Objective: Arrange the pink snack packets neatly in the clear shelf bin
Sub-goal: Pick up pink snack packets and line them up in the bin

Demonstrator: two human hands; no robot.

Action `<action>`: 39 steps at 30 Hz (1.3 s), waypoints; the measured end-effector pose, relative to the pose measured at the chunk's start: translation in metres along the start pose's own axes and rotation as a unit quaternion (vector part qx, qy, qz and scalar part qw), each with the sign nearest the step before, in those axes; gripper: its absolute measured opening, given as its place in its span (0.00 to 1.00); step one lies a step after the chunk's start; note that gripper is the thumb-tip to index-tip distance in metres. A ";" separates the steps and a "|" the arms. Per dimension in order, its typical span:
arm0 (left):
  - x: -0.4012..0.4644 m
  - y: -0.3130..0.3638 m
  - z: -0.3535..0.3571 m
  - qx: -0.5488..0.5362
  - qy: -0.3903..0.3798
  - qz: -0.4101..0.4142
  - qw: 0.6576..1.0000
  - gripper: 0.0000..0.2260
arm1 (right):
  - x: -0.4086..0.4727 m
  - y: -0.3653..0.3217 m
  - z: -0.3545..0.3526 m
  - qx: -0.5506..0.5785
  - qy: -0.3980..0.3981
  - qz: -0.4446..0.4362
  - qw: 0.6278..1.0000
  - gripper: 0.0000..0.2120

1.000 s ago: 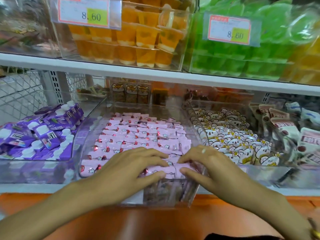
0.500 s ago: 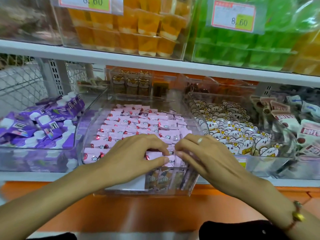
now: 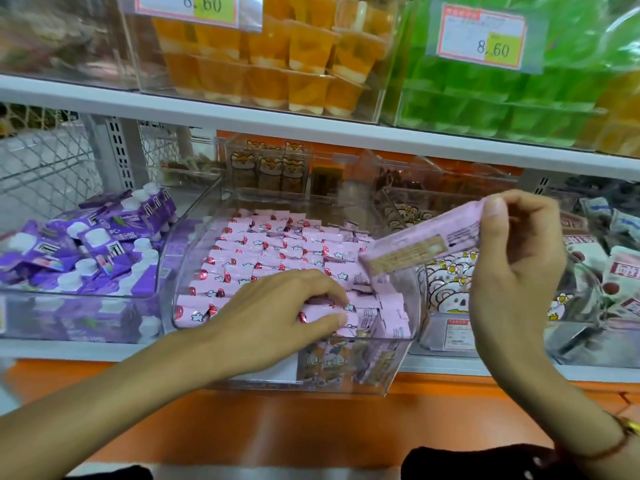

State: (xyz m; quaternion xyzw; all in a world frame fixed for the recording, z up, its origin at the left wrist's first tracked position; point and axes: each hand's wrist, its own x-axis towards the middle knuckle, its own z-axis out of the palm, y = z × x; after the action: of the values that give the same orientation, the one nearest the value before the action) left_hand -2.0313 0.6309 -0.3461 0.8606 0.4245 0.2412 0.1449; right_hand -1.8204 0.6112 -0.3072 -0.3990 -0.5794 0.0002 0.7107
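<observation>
The clear shelf bin [image 3: 398, 362] stands in the middle of the lower shelf, filled with rows of pink snack packets [image 3: 273, 247]. My left hand [image 3: 277, 313] lies on the front rows, fingers curled round a packet near the bin's front edge. My right hand [image 3: 512, 271] is lifted above the bin's right side and pinches one pink packet [image 3: 419, 247] by its end, its printed back facing me and tilted down to the left.
A bin of purple pouches [image 3: 86, 251] sits to the left, and a bin of white cartoon packets [image 3: 446, 289] to the right. Bins of orange jelly cups [image 3: 277, 64] and green ones [image 3: 502, 98] fill the shelf above. An orange ledge [image 3: 277, 420] runs below.
My right hand has risen out of the bin to the right, carrying one pink packet. My left hand has stayed on the front rows. The view has moved closer.
</observation>
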 end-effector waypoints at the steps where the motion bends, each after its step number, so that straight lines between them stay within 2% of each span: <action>1: -0.001 0.002 -0.001 -0.032 0.019 -0.013 0.999 0.18 | 0.000 0.001 0.001 0.010 -0.009 0.034 0.999 0.07; 4: 0.000 0.011 -0.004 -0.147 0.070 -0.030 0.986 0.27 | -0.006 0.002 0.009 0.044 -0.064 0.126 0.989 0.06; 8: 0.000 0.023 -0.008 -0.207 0.083 0.012 0.975 0.21 | -0.011 0.000 0.018 0.072 -0.107 0.200 0.971 0.06; 10: 0.001 0.024 -0.012 -0.278 0.076 -0.024 0.957 0.16 | -0.007 0.002 0.016 0.099 -0.134 0.247 0.955 0.08; 12: 0.006 0.028 -0.018 -0.386 0.059 -0.111 0.914 0.13 | -0.003 0.004 0.012 0.119 -0.166 0.289 0.935 0.12; 14: 0.013 0.032 -0.026 -0.491 0.037 -0.209 0.845 0.15 | -0.002 0.006 0.009 0.095 -0.182 0.279 0.938 0.18; 15: 0.015 0.033 -0.028 -0.519 0.030 -0.233 0.822 0.17 | -0.002 0.006 0.009 0.065 -0.186 0.250 0.948 0.19; 17: 0.016 0.031 -0.029 -0.528 0.015 -0.244 0.813 0.16 | -0.005 0.004 0.009 0.008 -0.201 0.164 0.966 0.20; 19: 0.015 0.028 -0.027 -0.517 0.004 -0.249 0.819 0.15 | -0.010 0.001 0.009 -0.050 -0.235 0.060 0.969 0.20; 21: 0.016 0.024 -0.024 -0.473 0.003 -0.254 0.844 0.15 | -0.014 -0.001 0.010 -0.113 -0.279 -0.028 0.953 0.23; 23: 0.017 0.019 -0.021 -0.444 0.003 -0.258 0.858 0.19 | -0.017 -0.004 0.012 -0.178 -0.320 -0.084 0.927 0.23; 25: 0.017 0.017 -0.021 -0.446 0.003 -0.255 0.858 0.24 | -0.019 -0.005 0.014 -0.235 -0.340 -0.135 0.900 0.21; 27: 0.018 0.014 -0.023 -0.462 0.009 -0.238 0.855 0.28 | -0.016 -0.003 0.012 -0.240 -0.335 -0.162 0.896 0.18; 29: 0.017 0.010 -0.023 -0.451 0.025 -0.205 0.868 0.28 | -0.011 -0.002 0.009 -0.186 -0.307 -0.113 0.926 0.16; 31: 0.013 0.004 -0.017 -0.357 0.050 -0.150 0.921 0.22 | -0.005 0.000 0.006 -0.037 -0.271 0.039 0.961 0.15; 33: 0.006 -0.001 -0.010 -0.225 0.039 -0.070 0.971 0.13 | -0.003 0.008 0.003 0.131 -0.257 0.204 0.935 0.14; 34: 0.001 -0.003 -0.006 -0.152 0.019 -0.042 0.987 0.11 | -0.003 0.013 0.002 0.174 -0.256 0.256 0.916 0.15; 36: -0.004 -0.004 -0.002 -0.021 0.001 0.012 1.000 0.09 | -0.007 0.017 0.000 0.202 -0.266 0.296 0.895 0.20; 39: -0.003 -0.002 -0.001 0.045 0.011 0.055 0.997 0.07 | -0.015 0.021 -0.001 0.142 -0.301 0.245 0.911 0.30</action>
State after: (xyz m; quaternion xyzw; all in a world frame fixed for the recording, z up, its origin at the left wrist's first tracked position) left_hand -2.0349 0.6298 -0.3477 0.8855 0.3888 0.2388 0.0877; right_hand -1.8147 0.6177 -0.3318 -0.4048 -0.6435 0.3766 0.5293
